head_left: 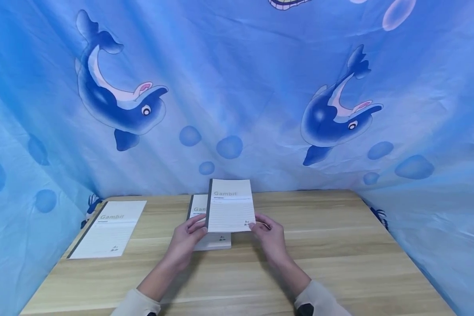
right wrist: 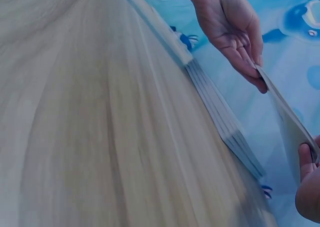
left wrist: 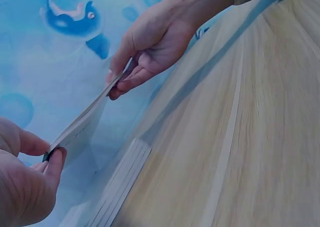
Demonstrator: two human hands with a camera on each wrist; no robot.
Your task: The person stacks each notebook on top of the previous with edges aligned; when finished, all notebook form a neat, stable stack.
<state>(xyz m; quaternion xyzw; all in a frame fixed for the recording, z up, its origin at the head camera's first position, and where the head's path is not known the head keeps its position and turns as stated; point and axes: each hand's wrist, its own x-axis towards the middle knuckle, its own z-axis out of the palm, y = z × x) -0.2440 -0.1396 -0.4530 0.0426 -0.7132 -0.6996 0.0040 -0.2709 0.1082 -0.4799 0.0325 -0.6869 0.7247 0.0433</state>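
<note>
A white notebook marked "Gambit", with a dark spine along its left side, is held up above the table between both hands. My left hand pinches its lower left edge, thumb on one face and fingers on the other, as the left wrist view shows. At the lower right corner my right hand pinches it the same way. Below and slightly left, partly hidden by the held one, lies a stack of similar notebooks. Its layered edges show in the right wrist view, apart from the raised notebook.
Another Gambit notebook lies flat at the left of the wooden table. A blue curtain printed with dolphins hangs close behind the table's back edge and along both sides.
</note>
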